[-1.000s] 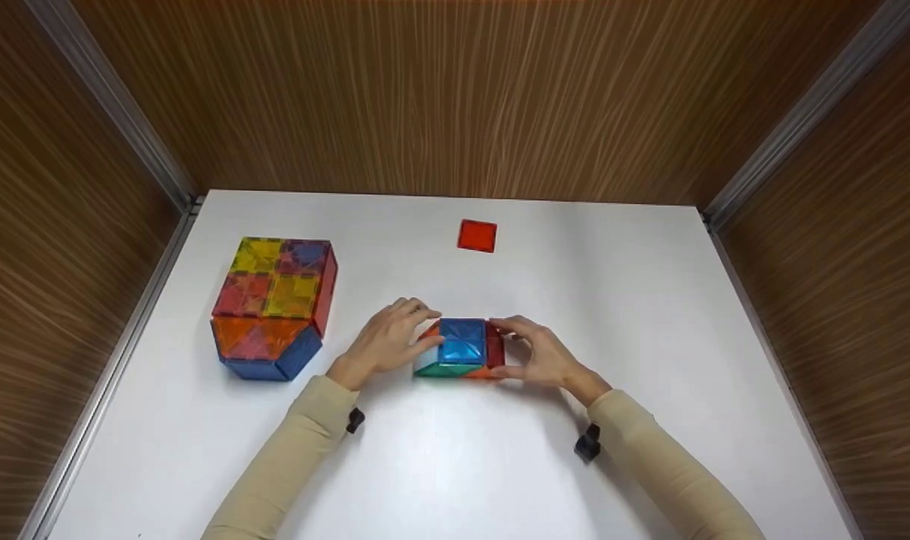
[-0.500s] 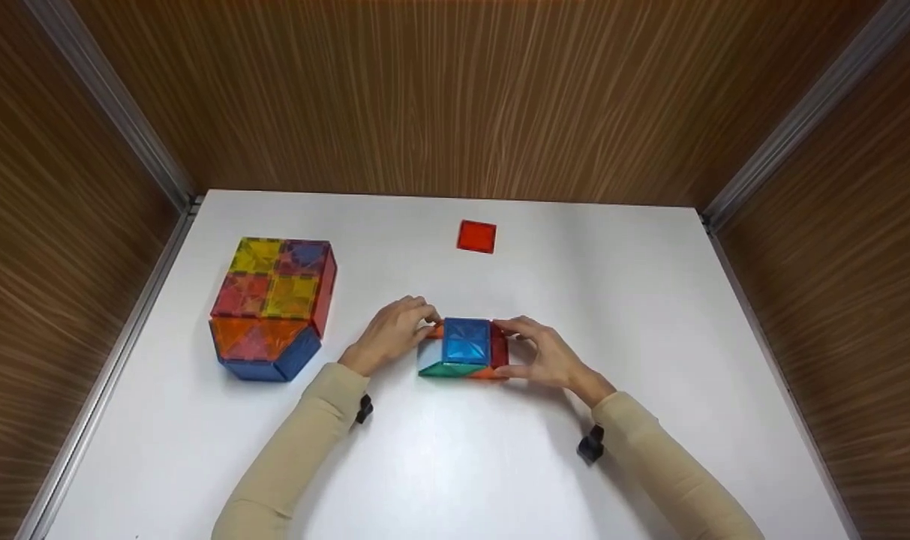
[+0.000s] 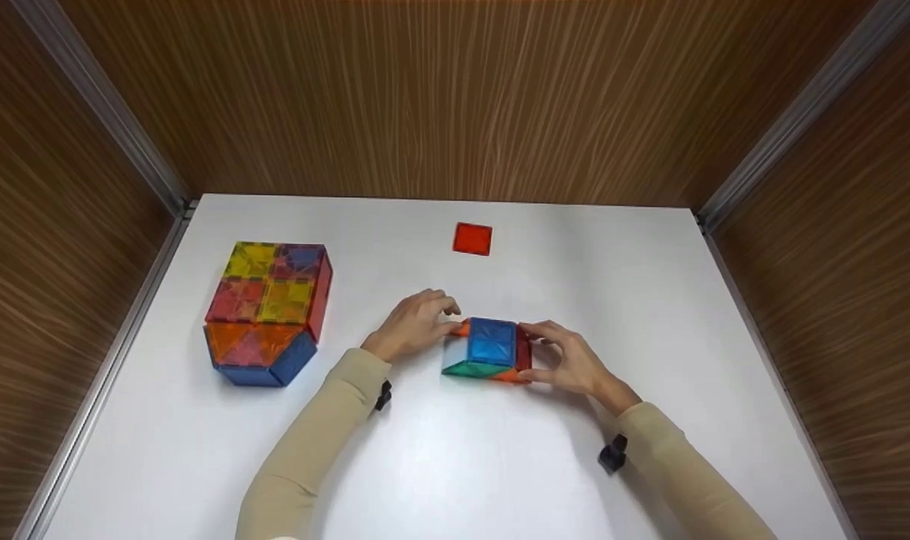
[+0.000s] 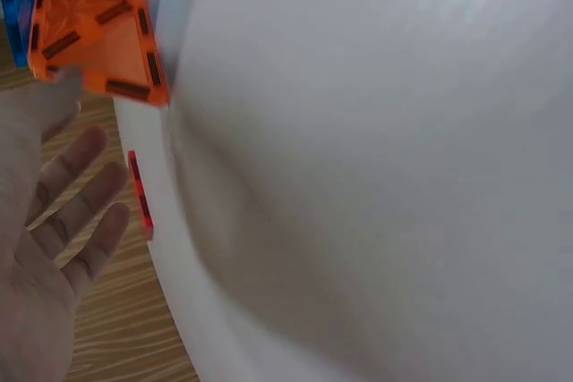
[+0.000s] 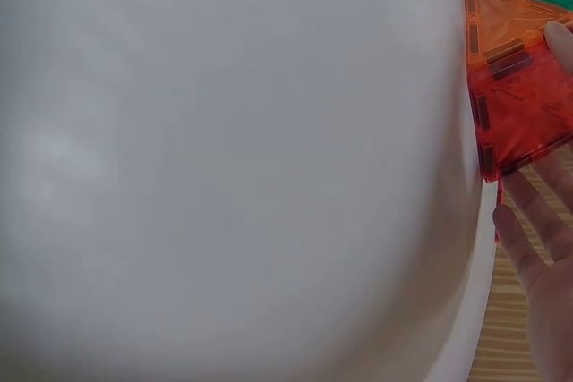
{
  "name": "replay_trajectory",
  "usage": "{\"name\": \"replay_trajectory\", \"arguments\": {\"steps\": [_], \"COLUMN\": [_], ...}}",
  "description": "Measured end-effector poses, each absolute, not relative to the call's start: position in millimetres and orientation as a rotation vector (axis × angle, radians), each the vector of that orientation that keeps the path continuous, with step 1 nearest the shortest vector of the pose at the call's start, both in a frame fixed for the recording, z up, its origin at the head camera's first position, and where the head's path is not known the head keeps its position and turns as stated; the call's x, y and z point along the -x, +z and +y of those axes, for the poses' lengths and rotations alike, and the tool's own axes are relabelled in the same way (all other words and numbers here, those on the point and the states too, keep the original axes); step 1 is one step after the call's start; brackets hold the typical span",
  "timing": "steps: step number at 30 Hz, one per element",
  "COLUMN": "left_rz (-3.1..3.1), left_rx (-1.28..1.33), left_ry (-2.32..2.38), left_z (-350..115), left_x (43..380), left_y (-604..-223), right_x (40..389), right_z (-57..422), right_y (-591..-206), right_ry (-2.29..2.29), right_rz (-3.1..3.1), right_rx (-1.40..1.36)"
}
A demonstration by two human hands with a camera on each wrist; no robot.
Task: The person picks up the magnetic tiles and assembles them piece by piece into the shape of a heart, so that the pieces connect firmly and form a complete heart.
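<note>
A small box of translucent magnetic tiles (image 3: 492, 341) stands mid-table, with a blue top, a green and orange front and a red right end. My right hand (image 3: 575, 366) holds its red end, thumb at the front and fingers at the back. In the right wrist view, the thumb lies by the red tile (image 5: 524, 105). My left hand (image 3: 417, 322) is at the back left corner, thumb touching an orange tile (image 4: 107, 46). The left wrist view shows the other left fingers spread and loose. The box's left end shows pale, without a coloured tile.
A bigger structure of magnetic tiles (image 3: 267, 307), yellow, red, orange and blue, stands on the left of the white table (image 3: 455, 465). A single red square tile (image 3: 473, 238) lies flat toward the back. Wood-grain panels (image 3: 455, 97) enclose the back and sides.
The small tile box has shifted right, and both hands have moved with it. My left hand has gone from the box's left side to its back left corner.
</note>
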State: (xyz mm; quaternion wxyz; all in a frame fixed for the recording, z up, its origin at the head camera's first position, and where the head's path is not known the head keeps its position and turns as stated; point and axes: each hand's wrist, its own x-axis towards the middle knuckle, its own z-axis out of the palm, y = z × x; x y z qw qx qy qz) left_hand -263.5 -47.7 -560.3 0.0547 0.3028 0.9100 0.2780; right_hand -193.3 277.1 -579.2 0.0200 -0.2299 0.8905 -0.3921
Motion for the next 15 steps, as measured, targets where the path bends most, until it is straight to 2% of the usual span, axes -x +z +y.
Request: {"name": "replay_trajectory", "arguments": {"steps": [7, 15], "left_rz": [2.801, 2.825], "left_rx": [-0.767, -0.688], "left_ry": [0.786, 0.595], "left_z": [-44, -9], "left_x": [302, 338], "left_y": [-562, -564], "right_x": [195, 187], "right_z": [281, 285], "right_y": [-580, -579], "right_ry": [-1.253, -1.246], "right_rz": [2.770, 2.776], "right_rx": [0.691, 0.640]}}
